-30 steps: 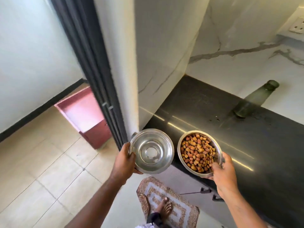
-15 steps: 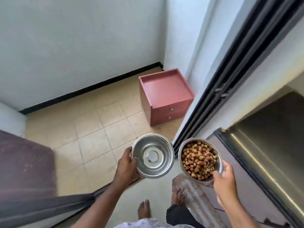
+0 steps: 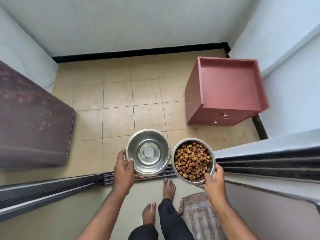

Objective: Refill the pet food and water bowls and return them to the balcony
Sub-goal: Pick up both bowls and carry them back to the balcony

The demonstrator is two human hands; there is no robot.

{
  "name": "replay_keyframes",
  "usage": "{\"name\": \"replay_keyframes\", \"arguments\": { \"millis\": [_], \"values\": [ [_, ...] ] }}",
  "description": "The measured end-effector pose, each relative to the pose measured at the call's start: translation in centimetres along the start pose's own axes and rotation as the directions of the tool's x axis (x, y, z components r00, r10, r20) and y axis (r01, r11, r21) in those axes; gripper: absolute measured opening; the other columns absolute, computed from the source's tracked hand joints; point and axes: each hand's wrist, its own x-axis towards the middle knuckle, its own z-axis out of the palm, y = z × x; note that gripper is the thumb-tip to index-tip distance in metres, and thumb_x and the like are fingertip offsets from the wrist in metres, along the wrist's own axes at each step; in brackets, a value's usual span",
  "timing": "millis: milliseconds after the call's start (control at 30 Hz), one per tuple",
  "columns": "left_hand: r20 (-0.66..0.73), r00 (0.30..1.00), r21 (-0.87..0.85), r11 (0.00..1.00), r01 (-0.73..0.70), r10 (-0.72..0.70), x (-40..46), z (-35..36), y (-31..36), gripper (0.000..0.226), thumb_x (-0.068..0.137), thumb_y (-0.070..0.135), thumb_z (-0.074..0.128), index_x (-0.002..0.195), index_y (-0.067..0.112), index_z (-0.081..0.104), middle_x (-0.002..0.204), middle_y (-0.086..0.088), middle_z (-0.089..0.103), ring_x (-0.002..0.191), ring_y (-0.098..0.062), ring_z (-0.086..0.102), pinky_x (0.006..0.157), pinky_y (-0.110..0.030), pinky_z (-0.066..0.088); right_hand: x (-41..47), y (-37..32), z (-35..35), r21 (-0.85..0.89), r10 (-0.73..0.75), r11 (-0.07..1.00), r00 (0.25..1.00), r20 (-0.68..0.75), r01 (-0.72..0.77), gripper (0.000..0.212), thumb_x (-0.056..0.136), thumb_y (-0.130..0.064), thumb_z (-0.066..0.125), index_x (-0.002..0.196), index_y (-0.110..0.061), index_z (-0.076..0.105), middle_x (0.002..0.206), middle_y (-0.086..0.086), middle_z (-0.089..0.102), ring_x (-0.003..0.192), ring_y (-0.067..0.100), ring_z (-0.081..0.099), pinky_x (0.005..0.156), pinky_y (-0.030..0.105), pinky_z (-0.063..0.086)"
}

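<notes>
No readable text, label, brand, number or sign appears on anything here.

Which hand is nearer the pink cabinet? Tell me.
Right. The right hand, holding the food bowl, is below the pink cabinet; the left hand, holding the other bowl, is further left.

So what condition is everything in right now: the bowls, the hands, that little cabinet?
Water bowl: held level; whether it holds water cannot be told.
Food bowl: full of kibble, held level.
Left hand: grips the water bowl's rim.
Right hand: grips the food bowl's rim.
Pink cabinet: upright, both drawers closed.
Sliding door track: door open, foot at the threshold.
</notes>
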Motion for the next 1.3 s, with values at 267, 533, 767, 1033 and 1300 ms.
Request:
{"name": "replay_keyframes", "arguments": {
  "millis": [267,533,767,1033,1300],
  "values": [
    [-0.056,0.997,-0.063,0.997,0.041,-0.045,13.1,5.1,-9.9,0.046,0.105,0.006,0.049,0.121,0.050,0.052,0.098,-0.014,0.069,0.068,-0.022,0.072,0.051,-0.042,0.062,14.9,6.6,8.4,-0.045,0.045,0.998,0.998,0.053,-0.043,0.048,0.103,0.007,0.044,0.139,-0.025,0.043,0.126,0.007,0.066,0.109,0.029,0.069,0.079,0.059,0.063],
    [-0.078,0.993,-0.095,0.992,0.079,-0.086,24.9,10.2,-23.4,0.059,0.104,0.002,0.049,0.103,0.061,0.055,0.091,-0.012,0.069,0.059,-0.028,0.073,0.047,-0.042,0.061,29.4,15.1,14.3,-0.091,0.020,0.996,0.998,0.052,-0.015,0.045,0.102,0.005,0.044,0.134,-0.027,0.045,0.124,0.005,0.066,0.104,0.025,0.069,0.065,0.039,0.060],
    [-0.083,0.981,-0.086,0.982,0.168,-0.175,32.7,14.5,-33.9,0.040,0.104,0.002,0.050,0.123,0.037,0.050,0.099,-0.021,0.066,0.060,-0.028,0.072,0.053,-0.045,0.063,39.8,22.5,19.6,-0.092,0.044,0.995,0.991,0.124,-0.033,0.049,0.101,0.010,0.044,0.132,-0.029,0.045,0.123,0.004,0.064,0.102,0.030,0.071,0.058,0.034,0.062],
    [-0.121,0.972,-0.119,0.975,0.186,-0.201,39.9,17.1,-41.4,0.040,0.104,0.005,0.050,0.124,0.039,0.049,0.103,-0.020,0.067,0.075,-0.032,0.073,0.054,-0.045,0.063,48.2,29.6,24.7,-0.075,0.085,0.995,0.981,0.176,-0.073,0.055,0.099,0.010,0.049,0.132,-0.034,0.045,0.126,0.002,0.067,0.108,0.026,0.071,0.063,0.036,0.063],
    [-0.127,0.974,-0.131,0.976,0.172,-0.188,42.4,17.2,-44.2,0.040,0.105,0.007,0.051,0.123,0.043,0.048,0.110,-0.016,0.068,0.088,-0.038,0.073,0.061,-0.060,0.062,50.9,32.1,25.6,-0.016,0.108,0.994,0.978,0.177,-0.107,0.061,0.100,0.010,0.050,0.135,-0.040,0.044,0.131,0.000,0.063,0.114,0.025,0.067,0.066,0.035,0.063]
  ]
}}
